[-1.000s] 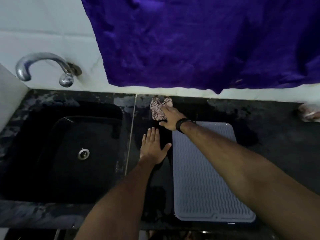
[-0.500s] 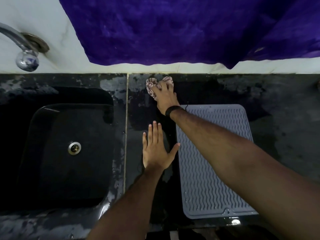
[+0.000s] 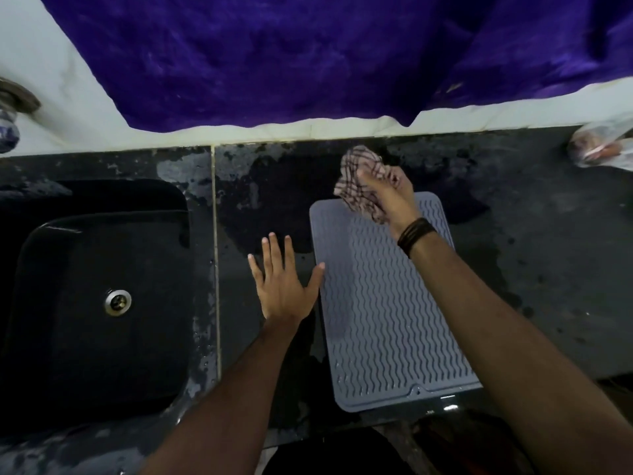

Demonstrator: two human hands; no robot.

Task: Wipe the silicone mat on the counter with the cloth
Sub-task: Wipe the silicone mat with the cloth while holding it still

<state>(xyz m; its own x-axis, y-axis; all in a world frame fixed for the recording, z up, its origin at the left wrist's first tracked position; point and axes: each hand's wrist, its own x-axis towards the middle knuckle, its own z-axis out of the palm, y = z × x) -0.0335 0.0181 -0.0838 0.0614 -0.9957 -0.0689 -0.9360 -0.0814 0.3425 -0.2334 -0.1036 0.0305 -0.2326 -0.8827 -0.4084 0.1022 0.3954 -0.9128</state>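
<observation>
- Checked cloth [image 3: 359,186], bunched up, sits clenched in the right hand [image 3: 390,197], hanging at the far left corner of the silicone mat [image 3: 383,303].
- Left hand [image 3: 282,286] lies flat with fingers spread on the bench [image 3: 548,269], its thumb tip touching the mat's left edge, seemingly to steady it.
- Step in hand, as I judge: bringing the cloth to the mat; no stroke looks begun.
- Next move calls for pressing the cloth down and drawing it along the ridges.
- Grey mat, wavy-ribbed with a raised rim, lies flat beside the black sink [image 3: 96,296].
</observation>
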